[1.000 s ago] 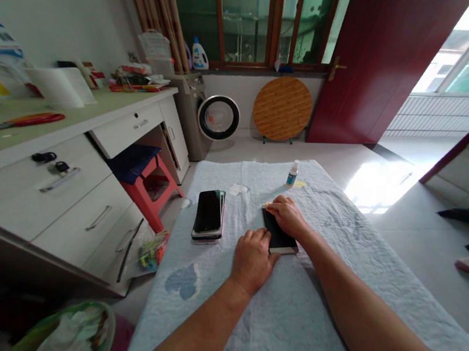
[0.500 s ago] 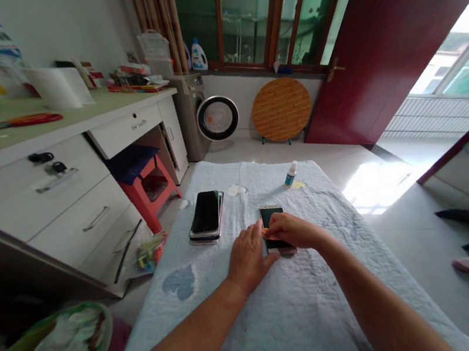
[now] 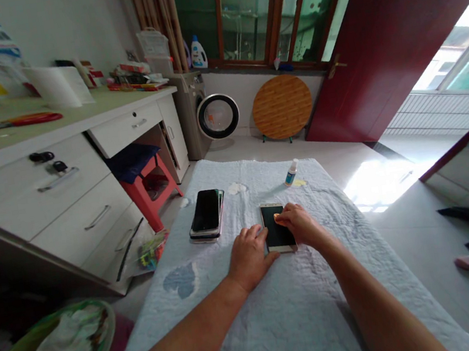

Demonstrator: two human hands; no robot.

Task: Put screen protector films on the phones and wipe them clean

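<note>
A smartphone [image 3: 276, 235] with a dark screen and pale gold frame lies face up on the cloth-covered table. My left hand [image 3: 248, 256] holds it steady, fingers against its left edge and thumb at its lower left corner. Pinched in my right hand [image 3: 301, 224] is a small orange piece [image 3: 277, 218], touching the upper right part of the screen; its exact kind is too small to tell. To the left sits a stack of phones [image 3: 206, 212], the top one black-screened. Beyond the smartphone a small spray bottle [image 3: 291, 172] with a white cap and blue label stands upright.
The table is draped in a pale blue patterned cloth [image 3: 328, 315]. A red stool [image 3: 147, 183] and a white desk [image 3: 77, 194] stand at left, with a waste bin [image 3: 110, 320] at lower left. A washing machine [image 3: 191, 114] with its door open is behind.
My right hand has moved right and slightly up across the screen with the orange piece, uncovering more of the smartphone. My left hand stays at the phone's left edge.
</note>
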